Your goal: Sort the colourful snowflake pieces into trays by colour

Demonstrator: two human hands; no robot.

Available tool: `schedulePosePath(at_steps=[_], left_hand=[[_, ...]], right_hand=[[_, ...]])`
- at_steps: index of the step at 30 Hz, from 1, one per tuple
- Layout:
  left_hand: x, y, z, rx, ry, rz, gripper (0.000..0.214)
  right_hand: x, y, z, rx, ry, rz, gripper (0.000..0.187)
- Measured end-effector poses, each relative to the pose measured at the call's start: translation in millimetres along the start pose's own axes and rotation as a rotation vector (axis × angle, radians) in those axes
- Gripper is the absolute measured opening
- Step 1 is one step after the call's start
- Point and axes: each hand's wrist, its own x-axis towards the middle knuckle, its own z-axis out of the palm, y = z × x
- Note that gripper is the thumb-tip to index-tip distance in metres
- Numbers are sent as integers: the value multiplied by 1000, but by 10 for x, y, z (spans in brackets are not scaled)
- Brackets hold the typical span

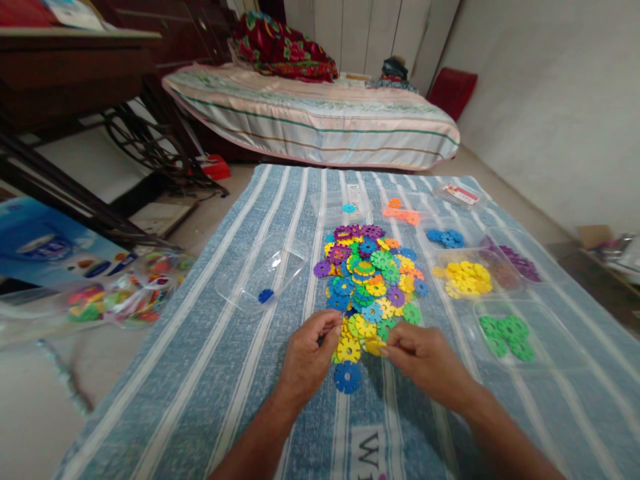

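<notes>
A heap of notched plastic snowflake discs (363, 268) in many colours lies on the striped cloth in front of me. My right hand (423, 357), at the heap's near right edge, pinches a yellow disc (374, 345) between thumb and fingers. On the other side, my left hand (311, 350) has its fingers curled in toward the thumb, right beside the discs; whatever it may hold is hidden. A loose yellow disc (349, 349) lies between the hands, with a blue disc (347, 377) just nearer to me.
Clear boxes surround the heap: one with yellow discs (469, 277), others with green discs (507, 335), blue discs (446, 238), purple discs (520, 262) and orange discs (403, 213). A dark blue disc (265, 295) lies in the left box. Beyond the table stands a bed (320, 123).
</notes>
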Motion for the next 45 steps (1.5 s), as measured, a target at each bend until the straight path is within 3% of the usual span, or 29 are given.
schedulePosePath(at_steps=[2,5,7,8,10,13,16,19,26,34,36,39,42,45], left_hand=[[0,-11,1,6,2,3,19],[2,-24,7,15,-3,7,19],[6,-29,11,15,-9,2,19],[8,-30,12,13,-11,0,19],[11,-32,15,9,-14,0,18],[11,-31,14,6,-15,4,18],[9,-26,11,-3,-21,6,18],[11,-16,7,0,-25,16,18],[6,9,-4,24,-18,38,16],[11,-21,-4,37,-22,46,16],[10,-30,-2,41,-24,43,15],[6,-39,1,39,-29,41,15],[6,-34,1,35,-27,42,15],[9,-22,-1,33,-27,40,15]], right_hand=[[23,72,-264,-50,136,18,25],[75,244,-672,-273,527,56,30],[98,356,-828,-447,768,74,34],[100,394,-845,-500,827,73,36],[81,419,-743,-503,780,33,37],[16,332,-353,-413,446,-100,31],[-30,189,53,-507,166,-156,23],[-34,112,288,-676,102,-163,16],[-35,224,410,-794,273,-394,16],[-97,240,378,-695,389,-557,25],[-95,258,249,-676,433,-566,25],[-47,359,-116,-736,533,-504,24],[26,482,-528,-900,752,-288,29],[33,420,-728,-884,906,-147,33]])
